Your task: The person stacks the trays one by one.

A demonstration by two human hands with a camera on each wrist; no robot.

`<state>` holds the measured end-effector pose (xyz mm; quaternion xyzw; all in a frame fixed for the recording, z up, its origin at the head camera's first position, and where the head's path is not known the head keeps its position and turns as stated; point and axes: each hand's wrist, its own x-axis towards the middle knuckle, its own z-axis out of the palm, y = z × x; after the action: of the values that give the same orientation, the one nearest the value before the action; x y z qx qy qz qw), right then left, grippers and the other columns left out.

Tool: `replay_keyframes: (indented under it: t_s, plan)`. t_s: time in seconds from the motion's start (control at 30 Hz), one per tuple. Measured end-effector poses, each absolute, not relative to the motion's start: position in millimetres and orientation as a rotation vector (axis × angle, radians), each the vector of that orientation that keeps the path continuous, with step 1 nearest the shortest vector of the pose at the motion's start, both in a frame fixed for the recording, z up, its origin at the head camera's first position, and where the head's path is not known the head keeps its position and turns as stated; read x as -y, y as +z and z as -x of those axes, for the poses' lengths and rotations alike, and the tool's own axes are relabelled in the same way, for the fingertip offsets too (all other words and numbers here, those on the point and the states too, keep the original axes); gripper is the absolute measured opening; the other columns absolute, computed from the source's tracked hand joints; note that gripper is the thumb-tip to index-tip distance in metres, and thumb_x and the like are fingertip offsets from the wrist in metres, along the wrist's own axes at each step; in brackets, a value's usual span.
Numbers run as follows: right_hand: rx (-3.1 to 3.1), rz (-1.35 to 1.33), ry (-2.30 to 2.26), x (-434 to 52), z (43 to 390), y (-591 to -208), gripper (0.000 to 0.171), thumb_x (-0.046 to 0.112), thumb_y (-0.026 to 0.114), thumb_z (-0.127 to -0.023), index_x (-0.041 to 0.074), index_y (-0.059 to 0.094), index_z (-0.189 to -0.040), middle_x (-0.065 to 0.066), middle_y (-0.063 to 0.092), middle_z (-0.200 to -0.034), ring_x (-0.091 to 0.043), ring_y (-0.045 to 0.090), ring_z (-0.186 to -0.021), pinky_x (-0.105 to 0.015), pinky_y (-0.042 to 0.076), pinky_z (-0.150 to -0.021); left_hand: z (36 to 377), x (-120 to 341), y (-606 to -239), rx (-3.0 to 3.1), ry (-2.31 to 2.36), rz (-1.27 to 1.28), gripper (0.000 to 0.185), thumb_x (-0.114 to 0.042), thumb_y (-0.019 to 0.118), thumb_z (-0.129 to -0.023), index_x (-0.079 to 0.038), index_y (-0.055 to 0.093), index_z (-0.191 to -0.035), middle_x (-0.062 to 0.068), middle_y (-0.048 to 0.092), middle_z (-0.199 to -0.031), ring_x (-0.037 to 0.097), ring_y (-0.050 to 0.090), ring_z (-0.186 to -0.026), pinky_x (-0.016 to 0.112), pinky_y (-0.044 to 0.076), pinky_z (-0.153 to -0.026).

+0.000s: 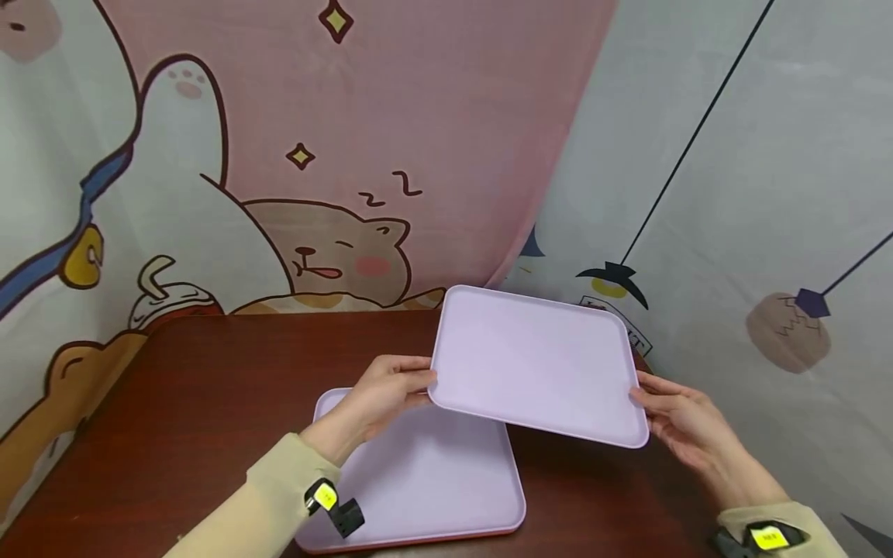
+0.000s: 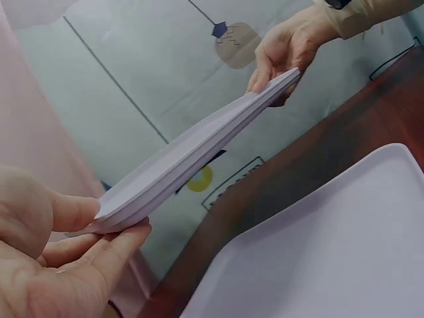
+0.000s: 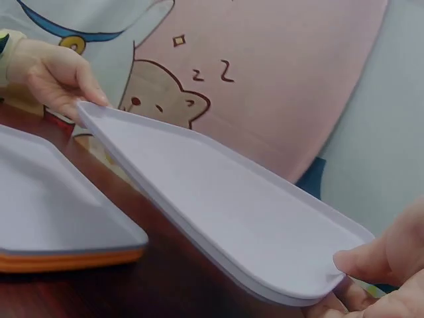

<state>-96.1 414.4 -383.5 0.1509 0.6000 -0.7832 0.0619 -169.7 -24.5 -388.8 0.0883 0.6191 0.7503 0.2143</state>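
Note:
A pale lavender rectangular tray [image 1: 537,364] is held in the air, tilted, its right end lower in the head view. Its side shows a doubled edge in both wrist views, like trays nested together. My left hand [image 1: 387,391] pinches its left end, thumb on the rim and fingers underneath. At the opposite end, my right hand [image 1: 687,426] grips the rim the same way. Below and to the left, another lavender tray [image 1: 432,488] lies on the table, partly covered by the left forearm. Under it, orange edges [image 3: 73,262] show in the right wrist view.
The dark reddish-brown wooden table [image 1: 209,403] extends left and back. Behind it hangs a printed curtain [image 1: 446,139] with cartoon animals, close to the table's far edge and right side. Both sleeves carry black wrist devices.

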Motion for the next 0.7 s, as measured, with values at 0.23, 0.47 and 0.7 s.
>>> replay_keyframes:
  t_s: [0.23,0.47,0.7]
  plan:
    - [-1.810,-0.388,-2.362,-391,96,-378,0.031,0.001,0.067,-0.103,0.023,0.080,-0.120,0.003,0.072,-0.117,-0.019,0.071,-0.105,-0.040,0.061,-0.090,167,44,-386,-1.767,2.139,-0.174,0.042,-0.002,0.064,-0.104,0.018,0.054,-0.140,0.024,0.066,-0.126,0.022,0.069,-0.103,0.035,0.060,-0.090]
    - [-1.805,-0.287,-2.373,-370,95,-374,0.035,-0.003,0.062,-0.104,0.022,0.081,-0.119,0.000,0.074,-0.117,-0.019,0.072,-0.103,-0.038,0.062,-0.088,163,67,-385,-1.834,2.122,-0.120,0.041,-0.005,0.065,-0.104,0.015,0.057,-0.140,0.023,0.065,-0.128,0.023,0.070,-0.104,0.033,0.060,-0.087]
    - [-1.829,-0.299,-2.319,-353,91,-375,0.033,0.000,0.065,-0.104,0.018,0.078,-0.129,0.001,0.073,-0.121,-0.018,0.071,-0.107,-0.038,0.061,-0.089,155,90,-388,-1.865,2.103,-0.108,0.043,-0.006,0.066,-0.105,0.014,0.056,-0.142,0.025,0.063,-0.134,0.025,0.069,-0.111,0.037,0.060,-0.092]
